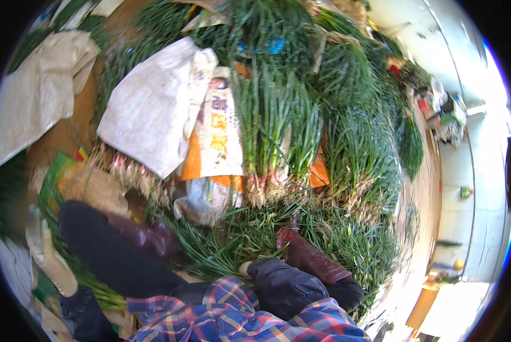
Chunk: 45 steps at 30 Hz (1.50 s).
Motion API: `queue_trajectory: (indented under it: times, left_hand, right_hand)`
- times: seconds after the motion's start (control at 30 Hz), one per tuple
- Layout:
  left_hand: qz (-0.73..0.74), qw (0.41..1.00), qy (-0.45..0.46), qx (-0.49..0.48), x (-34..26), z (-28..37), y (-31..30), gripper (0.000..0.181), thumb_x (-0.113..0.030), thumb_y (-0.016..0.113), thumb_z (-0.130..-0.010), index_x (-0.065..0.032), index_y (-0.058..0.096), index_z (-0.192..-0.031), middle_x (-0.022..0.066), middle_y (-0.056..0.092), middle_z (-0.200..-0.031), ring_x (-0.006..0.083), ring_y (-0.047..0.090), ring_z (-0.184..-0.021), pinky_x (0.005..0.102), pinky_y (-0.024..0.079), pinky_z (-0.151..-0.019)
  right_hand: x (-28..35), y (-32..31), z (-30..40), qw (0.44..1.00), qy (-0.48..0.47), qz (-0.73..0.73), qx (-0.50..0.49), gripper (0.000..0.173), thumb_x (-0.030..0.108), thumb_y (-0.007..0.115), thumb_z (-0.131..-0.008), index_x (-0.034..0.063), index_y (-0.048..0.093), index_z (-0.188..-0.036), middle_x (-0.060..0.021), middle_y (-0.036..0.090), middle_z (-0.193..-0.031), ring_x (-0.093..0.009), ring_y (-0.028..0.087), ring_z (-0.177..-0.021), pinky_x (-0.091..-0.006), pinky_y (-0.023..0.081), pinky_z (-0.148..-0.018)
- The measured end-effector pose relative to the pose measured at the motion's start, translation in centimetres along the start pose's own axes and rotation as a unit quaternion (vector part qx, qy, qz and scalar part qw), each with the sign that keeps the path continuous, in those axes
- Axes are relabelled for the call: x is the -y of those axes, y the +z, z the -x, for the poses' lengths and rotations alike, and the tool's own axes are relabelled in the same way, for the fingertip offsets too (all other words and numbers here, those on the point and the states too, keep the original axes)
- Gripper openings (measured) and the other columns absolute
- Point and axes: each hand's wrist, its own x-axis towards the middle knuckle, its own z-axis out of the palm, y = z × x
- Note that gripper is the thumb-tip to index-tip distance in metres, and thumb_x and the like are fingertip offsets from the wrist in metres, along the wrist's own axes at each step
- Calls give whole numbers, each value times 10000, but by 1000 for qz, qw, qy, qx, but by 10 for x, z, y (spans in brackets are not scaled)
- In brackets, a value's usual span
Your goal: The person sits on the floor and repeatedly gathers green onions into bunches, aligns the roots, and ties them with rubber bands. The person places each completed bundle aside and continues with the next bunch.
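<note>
My left hand (52, 258), in a beige glove with a dark cuff, reaches out at the left edge. Its thumb stands apart from the blurred fingers, and nothing shows between them. Green stalks (105, 297) lie beside that cuff. Only a small beige bit of my right hand (244, 269) shows past its dark sleeve, low over loose green leaves (221, 248); its fingers are hidden. In front of me stand bundles of scallions (276, 128), their pale roots towards me. A white woven sack (148, 107) covers more scallions, whose pinkish bulbs (123, 164) poke out below.
My maroon rubber boots (313, 258) rest among trimmed leaves. A printed woven sack (219, 141) lies beside the bundles. Another pale sack (41, 85) is at far left. More scallions (358, 145) are heaped to the right, before a pale wall (456, 188) with bags along it.
</note>
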Motion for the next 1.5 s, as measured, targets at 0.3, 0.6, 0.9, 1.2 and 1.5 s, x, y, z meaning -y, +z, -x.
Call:
queue_trajectory:
  times: [0.3, 0.6, 0.9, 1.2, 1.5]
  left_hand:
    - [124, 753, -296, 574, 30, 105, 329, 432, -30, 562, -793, -1, 482, -1217, 85, 533, -1203, 182, 522, -1047, 290, 389, -930]
    - [78, 721, -455, 516, 121, 181, 490, 519, -10, 585, -798, 14, 378, -1273, 144, 514, -1190, 254, 482, -1107, 353, 374, -947]
    - [50, 741, -448, 498, 122, 195, 509, 380, -12, 610, -798, -42, 490, -1157, 63, 599, -983, 166, 582, -842, 282, 474, -742]
    - [242, 642, -472, 553, 27, 116, 370, 509, 87, 550, -809, -45, 414, -1281, 123, 568, -1107, 219, 592, -899, 313, 498, -719]
    - [202, 696, -571, 386, 118, 153, 288, 204, -123, 502, -911, -24, 556, -1081, 90, 636, -936, 145, 591, -761, 258, 445, -582]
  right_hand:
    - [-117, -126, 146, 807, -209, -114, -540, 281, 138, 566, -841, 80, 587, -1115, -133, 568, -1164, -243, 545, -1067, -314, 465, -864]
    - [-230, -229, 195, 405, 86, -383, -826, 264, 109, 541, -875, 41, 586, -1127, -125, 660, -974, -225, 642, -890, -307, 486, -782]
    - [-66, -268, 155, 466, 48, -545, -696, 536, 45, 569, -813, -34, 338, -1291, -209, 548, -1119, -323, 578, -950, -411, 447, -836]
    - [2, -256, 271, 295, -423, -683, -517, 883, -25, 622, -720, 89, 127, -1441, -147, 443, -1296, -203, 526, -1067, -301, 509, -794]
    - [-7, -218, 231, 515, -86, -473, -709, 480, 175, 573, -883, 48, 406, -1315, -155, 540, -1223, -227, 591, -1015, -288, 495, -845]
